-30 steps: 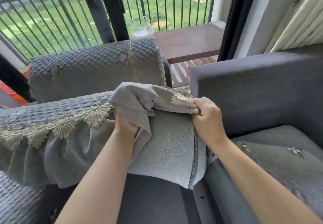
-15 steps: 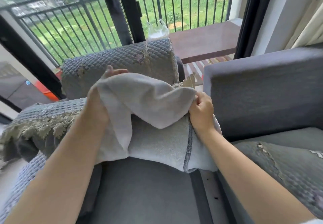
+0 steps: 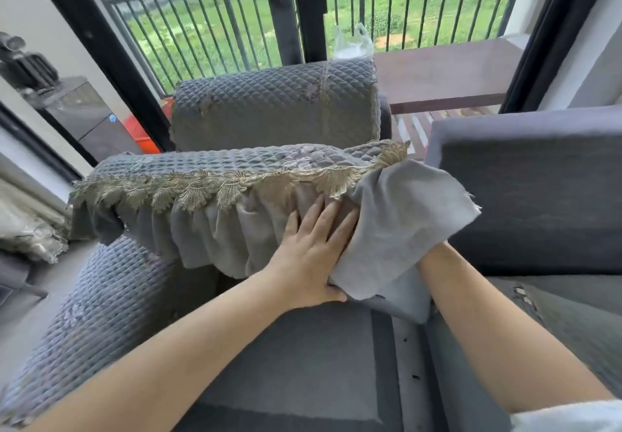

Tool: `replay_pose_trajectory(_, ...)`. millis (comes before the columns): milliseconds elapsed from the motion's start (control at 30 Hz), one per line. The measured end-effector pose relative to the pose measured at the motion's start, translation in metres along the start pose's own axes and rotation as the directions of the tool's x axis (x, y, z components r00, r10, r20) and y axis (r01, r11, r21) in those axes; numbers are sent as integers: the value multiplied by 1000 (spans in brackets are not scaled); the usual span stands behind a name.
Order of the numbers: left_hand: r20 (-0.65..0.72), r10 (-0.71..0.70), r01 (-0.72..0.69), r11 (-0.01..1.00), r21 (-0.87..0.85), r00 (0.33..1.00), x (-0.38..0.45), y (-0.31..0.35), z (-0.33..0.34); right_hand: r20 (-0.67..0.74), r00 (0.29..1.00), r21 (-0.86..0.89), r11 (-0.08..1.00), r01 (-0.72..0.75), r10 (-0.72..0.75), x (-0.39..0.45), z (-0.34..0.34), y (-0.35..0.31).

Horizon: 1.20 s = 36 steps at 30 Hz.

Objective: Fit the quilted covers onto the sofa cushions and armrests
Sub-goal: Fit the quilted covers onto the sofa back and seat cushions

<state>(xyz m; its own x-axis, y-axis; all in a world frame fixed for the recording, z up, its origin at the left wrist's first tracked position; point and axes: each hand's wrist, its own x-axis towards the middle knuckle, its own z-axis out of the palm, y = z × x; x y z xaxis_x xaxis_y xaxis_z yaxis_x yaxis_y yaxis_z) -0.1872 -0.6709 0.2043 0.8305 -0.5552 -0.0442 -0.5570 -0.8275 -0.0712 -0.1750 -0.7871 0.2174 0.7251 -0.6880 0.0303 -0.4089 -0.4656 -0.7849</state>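
Observation:
A grey quilted cover [image 3: 235, 162] with beige lace trim lies over the top of a sofa cushion that stands on the bare seat base [image 3: 303, 347]. Its plain grey skirt hangs down the front. My left hand [image 3: 313, 249] presses flat on that skirt, fingers straight, thumb at the edge of a loose fabric flap [image 3: 404, 216]. My right forearm [image 3: 471, 297] runs under that flap, and the hand itself is hidden. A pale corner of the cushion [image 3: 404, 307] shows below the flap. Behind, the armrest [image 3: 276, 105] wears a quilted cover.
The bare grey sofa backrest [image 3: 525, 179] rises on the right, with a covered seat cushion [image 3: 572, 324] below it. Another quilted cover [image 3: 111, 303] drapes at lower left. A plastic bag [image 3: 350, 44] and a brown ledge [image 3: 447, 74] sit behind the armrest, before balcony railings.
The quilted top and lace trim now lie across the cushion top. My left hand came down from the upper left to press on the front skirt. My right hand went under the flap.

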Motion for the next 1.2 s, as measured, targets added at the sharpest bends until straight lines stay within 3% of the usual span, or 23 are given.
replay_pose_trajectory(67,-189,35,-25,998,56,981,-4,-2,14,-160,987,78,996,33,-20,8,9,9)
replay_pose_trajectory(200,-379,108,-98,994,46,919,7,-9,26,-299,944,-232,970,67,-137,7,16,0)
replay_pose_trajectory(267,-410,131,-139,990,10,903,11,-21,28,-264,965,-271,961,-61,-13,6,2,-7)
replay_pose_trajectory(333,-424,186,-217,976,-25,886,11,-33,35,-69,989,-215,967,-140,128,6,-6,-15)
replay_pose_trajectory(400,-448,164,-260,952,-161,879,7,-33,42,25,977,-44,977,-209,210,15,-15,7)
replay_pose_trajectory(433,-428,81,-250,901,-355,900,3,-27,38,96,973,169,960,-224,211,25,-14,25)
replay_pose_trajectory(467,-383,-23,-230,765,-601,923,-1,-23,32,374,907,409,843,-349,194,29,-21,37)
replay_pose_trajectory(500,-289,-126,-201,464,-863,949,-7,-23,25,578,814,523,742,-421,55,37,-25,50)
replay_pose_trajectory(533,-150,-141,-133,122,-984,979,-12,-29,21,619,781,555,753,-354,-90,46,-28,54)
replay_pose_trajectory(567,-63,-100,-76,-135,-988,993,-20,-36,15,572,798,555,807,-205,-190,56,-20,56)
replay_pose_trajectory(600,-29,-60,-43,-240,-970,998,-27,-47,10,506,822,523,851,-53,-260,57,-17,50)
replay_pose_trajectory(633,33,-62,17,-240,-971,998,-32,-53,3,407,840,501,857,124,-359,56,-8,44)
replay_pose_trajectory(667,93,-116,76,-148,-986,989,-35,-60,-2,329,831,494,832,254,-449,54,0,45)
replay_pose_trajectory(700,88,-209,114,115,-987,974,-38,-66,-5,253,834,508,801,317,-491,48,2,43)
replay_pose_trajectory(733,-51,-239,80,511,-856,970,-38,-69,-11,189,832,502,779,375,-522,47,6,50)
replay_pose_trajectory(767,-142,-167,60,826,-560,976,-37,-67,-17,141,825,496,760,420,-548,42,4,53)
replay_pose_trajectory(800,-130,-69,40,977,-210,989,-37,-61,-22,113,813,497,741,452,-571,41,4,57)
replay_pose_trajectory(833,-4,-53,53,996,66,999,-37,-53,-24,88,804,497,725,477,-588,41,3,57)
replay_pose_trajectory(867,115,-152,122,965,234,982,-40,-42,-25,86,801,506,718,477,-593,42,5,57)
replay_pose_trajectory(900,130,-213,164,936,312,968,-43,-30,-22,88,806,500,726,473,-586,42,6,55)
replay_pose_trajectory(933,21,-181,164,932,323,983,-49,-15,-16,89,810,507,726,464,-580,43,8,56)
replay_pose_trajectory(1033,-322,-54,101,986,132,945,-55,21,2,78,813,508,725,465,-577,43,9,55)
replay_pose_trajectory(1200,-578,-5,-63,993,-97,816,-26,37,29,53,809,531,703,474,-586,43,11,58)
